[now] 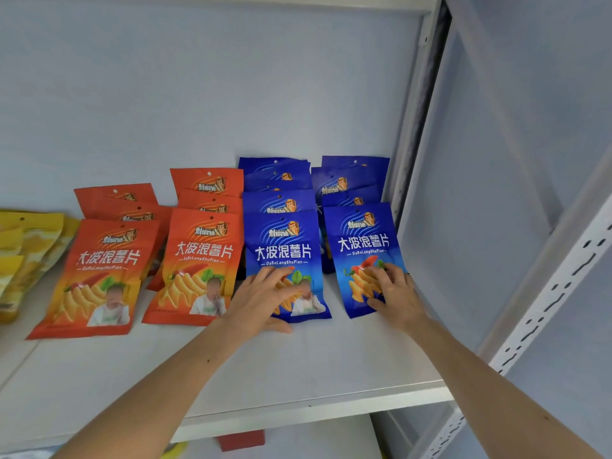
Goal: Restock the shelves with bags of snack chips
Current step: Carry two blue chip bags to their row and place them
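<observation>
Bags of chips stand in leaning rows on a pale shelf [298,369], and both hands are laid on the two front blue ones. The left hand [261,301] rests with fingers spread and nearly straight over the lower half of one blue bag [284,250], its thumb lying along the shelf just under the bag's bottom edge; it presses rather than grips. The right hand [395,293] lies on the lower right part of the other blue bag [361,246], fingers gently bent across the printed chips and thumb at the bottom edge, so whether it pinches the foil or only touches it cannot be told. Each blue bag is glossy, with white lettering, a small cartoon logo and a hang hole at the top, and ridged yellow chips with a red chilli pictured below. Behind each hand more blue bags [276,175] stand stacked toward the back wall. Beyond the left hand, further left, are two rows of orange bags [202,256] of the same design, and past those a heap of yellow bags [29,240]. Just outside the right hand rises the grey shelf post [414,127].
</observation>
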Demonstrator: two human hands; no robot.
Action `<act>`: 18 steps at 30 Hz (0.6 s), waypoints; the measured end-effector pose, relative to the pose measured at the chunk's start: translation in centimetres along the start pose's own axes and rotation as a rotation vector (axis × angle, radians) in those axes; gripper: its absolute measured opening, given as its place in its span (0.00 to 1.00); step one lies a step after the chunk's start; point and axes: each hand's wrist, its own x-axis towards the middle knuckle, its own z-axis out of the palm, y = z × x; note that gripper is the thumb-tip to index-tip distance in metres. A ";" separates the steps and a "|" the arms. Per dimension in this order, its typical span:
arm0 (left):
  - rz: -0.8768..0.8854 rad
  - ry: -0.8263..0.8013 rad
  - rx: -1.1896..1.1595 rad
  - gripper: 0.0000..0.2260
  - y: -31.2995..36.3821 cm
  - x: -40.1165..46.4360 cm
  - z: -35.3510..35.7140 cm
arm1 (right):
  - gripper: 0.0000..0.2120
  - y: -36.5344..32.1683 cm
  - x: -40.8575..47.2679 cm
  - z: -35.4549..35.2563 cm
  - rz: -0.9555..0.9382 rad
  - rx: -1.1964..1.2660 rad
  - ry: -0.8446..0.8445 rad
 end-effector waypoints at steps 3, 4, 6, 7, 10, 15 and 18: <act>0.014 0.039 0.003 0.37 0.2 -0.2 -0.1 | 0.34 0.0 0.0 0.0 0.005 -0.006 -0.008; 0.018 0.044 0.007 0.37 0.2 -0.3 -0.1 | 0.34 0.0 0.0 -0.1 0.005 -0.009 -0.009; 0.028 0.061 0.017 0.37 0.3 -0.4 -0.2 | 0.34 0.0 -0.1 -0.1 0.000 -0.009 -0.002; 0.032 0.072 0.021 0.37 0.3 -0.4 -0.2 | 0.34 -0.1 -0.1 -0.1 -0.003 -0.009 0.002; 0.024 0.070 0.018 0.37 0.4 -0.4 -0.2 | 0.34 -0.1 -0.3 -0.2 -0.007 -0.008 0.003; 0.024 0.080 0.004 0.37 0.4 -0.8 -0.2 | 0.35 -0.2 -0.6 -0.5 -0.002 0.016 0.031; 0.026 0.083 0.009 0.37 0.5 -0.8 -0.3 | 0.36 -0.2 -0.7 -0.6 0.011 0.043 0.037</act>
